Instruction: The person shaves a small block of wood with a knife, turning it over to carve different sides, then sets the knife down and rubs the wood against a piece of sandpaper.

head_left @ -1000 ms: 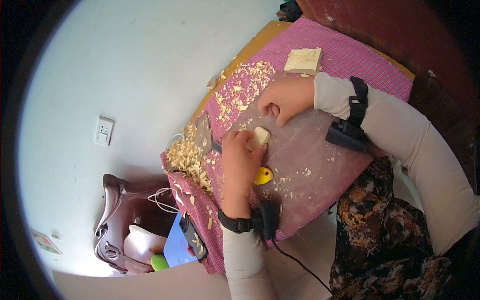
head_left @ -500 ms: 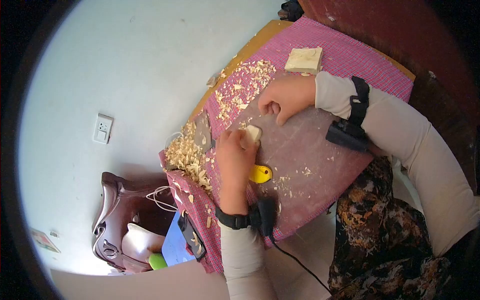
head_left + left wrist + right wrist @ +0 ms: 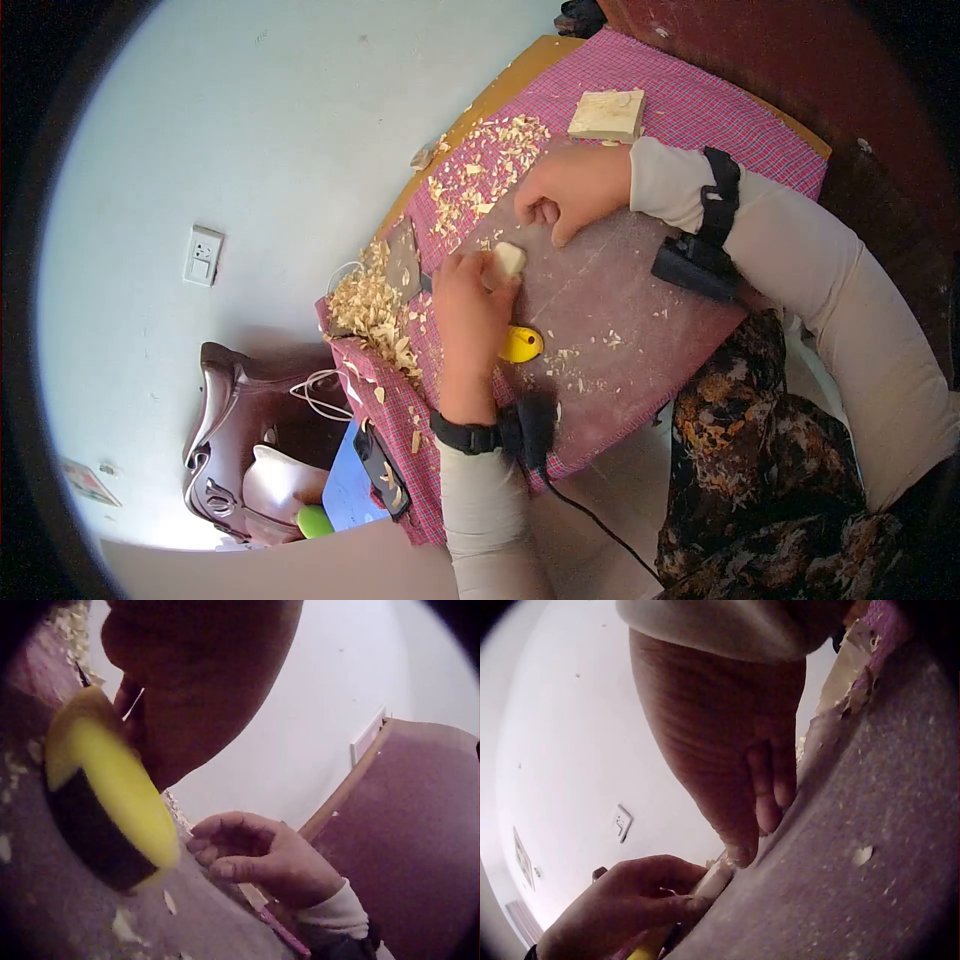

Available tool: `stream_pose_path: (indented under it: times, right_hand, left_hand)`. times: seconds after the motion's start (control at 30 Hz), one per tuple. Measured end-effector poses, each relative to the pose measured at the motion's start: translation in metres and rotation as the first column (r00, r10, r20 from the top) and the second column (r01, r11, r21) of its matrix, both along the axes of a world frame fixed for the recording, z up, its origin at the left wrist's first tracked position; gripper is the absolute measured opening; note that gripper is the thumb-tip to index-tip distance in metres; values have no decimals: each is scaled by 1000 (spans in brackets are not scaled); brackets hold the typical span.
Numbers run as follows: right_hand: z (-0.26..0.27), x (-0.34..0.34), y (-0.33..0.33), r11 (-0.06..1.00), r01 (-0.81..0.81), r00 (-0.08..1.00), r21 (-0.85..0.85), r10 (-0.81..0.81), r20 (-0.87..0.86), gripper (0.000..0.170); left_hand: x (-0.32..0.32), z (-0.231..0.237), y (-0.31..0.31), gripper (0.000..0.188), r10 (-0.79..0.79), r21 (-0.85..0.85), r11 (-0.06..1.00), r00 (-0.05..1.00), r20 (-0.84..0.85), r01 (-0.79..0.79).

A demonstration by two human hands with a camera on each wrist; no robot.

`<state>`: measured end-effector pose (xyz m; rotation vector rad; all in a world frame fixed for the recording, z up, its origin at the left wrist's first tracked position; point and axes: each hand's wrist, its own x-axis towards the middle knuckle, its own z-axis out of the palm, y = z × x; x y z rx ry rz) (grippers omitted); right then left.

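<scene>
My left hand (image 3: 472, 315) pinches a small pale wooden piece (image 3: 511, 260) with rounded corners, low against the brownish-grey sheet (image 3: 610, 310). In the right wrist view the piece (image 3: 714, 879) shows edge-on between its thumb and fingers. Under the left wrist lies a yellow-and-black handle (image 3: 521, 345) with a hole in its end, partly covered by the hand; it looms large in the left wrist view (image 3: 124, 795). My right hand (image 3: 575, 190) rests at the sheet's far side, fingers loosely bent, fingertips at the surface, holding nothing.
A pale wooden block (image 3: 607, 115) sits on the checked cloth (image 3: 690, 100) beyond the right hand. Wood shavings (image 3: 375, 310) heap at the left corner, beside a flat grey piece (image 3: 404, 262). A phone (image 3: 385, 470) lies at the table's near-left edge. A cable (image 3: 600, 530) trails from the left wrist.
The left hand has shifted slightly left and away with the wooden piece, baring more of the yellow handle, and then stayed about there. The right hand keeps its place.
</scene>
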<state>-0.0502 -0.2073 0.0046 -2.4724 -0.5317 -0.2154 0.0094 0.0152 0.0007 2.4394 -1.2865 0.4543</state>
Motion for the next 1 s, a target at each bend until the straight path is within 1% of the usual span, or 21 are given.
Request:
stream_pose_path:
  times: [0.07, 0.1, 0.13, 0.2, 0.23, 0.3, 0.33, 0.37, 0.4, 0.43, 0.5, 0.53, 0.57, 0.63, 0.7, 0.73, 0.8, 0.83, 0.9, 0.93, 1.0]
  right_hand:
    - [2, -1, 0, 998, 55, 997, -36, -57, -51, 36]
    - [3, -1, 0, 998, 58, 997, -37, -60, -48, 36]
    - [2, 0, -1, 999, 37, 999, -23, -38, -38, 36]
    - [0, 0, -3, 1000, 17, 999, -5, -18, -30, 36]
    - [-1, 1, -3, 1000, 7, 1000, 1, -7, -5, 36]
    - [-2, 1, -1, 1000, -11, 1000, 2, 11, 18, 37]
    - [-1, 2, -1, 1000, 6, 1000, -9, -6, -20, 36]
    - [1, 2, -1, 999, 25, 998, -21, -26, -57, 36]
    - [2, 1, -1, 999, 27, 998, -20, -28, -55, 36]
    - [3, 0, -1, 1000, 21, 998, -12, -22, -53, 36]
    - [1, 0, -3, 1000, 17, 998, -3, -17, -56, 36]
    - [0, 0, -4, 1000, 4, 1000, 2, -4, -26, 36]
    - [-1, 0, -3, 1000, -11, 1000, 6, 11, 5, 36]
    - [2, -1, -1, 1000, 7, 1000, -9, -7, -25, 36]
    - [4, -1, -1, 999, 32, 998, -24, -33, -51, 36]
    - [3, -1, -2, 999, 26, 999, -20, -27, -47, 35]
    - [2, -1, -4, 1000, 24, 999, -12, -24, -45, 35]
    - [0, 0, -4, 1000, 10, 1000, -9, -10, -9, 35]
    - [-1, 0, -1, 1000, -12, 1000, -10, 12, 23, 35]
    - [0, 0, -1, 1000, 10, 1000, -22, -10, -7, 35]
    - [4, -1, -1, 999, 36, 999, -35, -37, -31, 36]
  left_hand:
    - [2, 2, 3, 29, 37, 19, 999, 999, 7, -38]
    - [2, 3, 3, 29, 70, 43, 997, 997, 13, -71]
    - [-2, 4, 2, 29, 67, 43, 997, 998, 15, -68]
    - [-13, 4, -1, 29, -69, 11, 997, 996, -60, 70]
    - [-10, 1, -1, 29, -69, 14, 997, 996, -64, 70]
    - [0, -2, -1, 33, -11, 1, 1000, 998, -67, 11]
    - [1, 0, 2, 33, -10, -1, 1000, 998, -65, 10]
    - [1, 2, 3, 32, 29, 30, 999, 999, -31, -28]
    - [0, 4, 4, 31, 66, 61, 996, 998, 5, -66]
    - [-3, 5, 4, 31, 62, 61, 996, 998, 8, -63]
    - [-9, 4, 2, 31, -42, 39, 998, 996, -74, 45]
    - [-7, 2, 1, 31, -41, 41, 998, 996, -76, 44]
    - [-3, 0, 1, 30, -14, 24, 1000, 997, -78, 16]
    - [1, 1, 3, 30, 15, 2, 1000, 997, -75, -15]
    - [0, 5, 3, 32, 70, 65, 995, 998, 0, -69]
    - [-4, 7, 2, 32, 67, 63, 996, 998, 2, -67]
    - [-14, 7, 1, 32, -34, 64, 997, 996, -82, 39]
    - [-10, 4, 0, 32, -34, 68, 997, 996, -85, 40]
    - [3, -3, 2, 33, 8, 14, 1000, 1000, -17, -8]
    - [7, -4, 5, 33, 11, 11, 1000, 1000, -15, -11]
    - [11, -1, 7, 36, 22, -97, 995, 999, -34, -25]
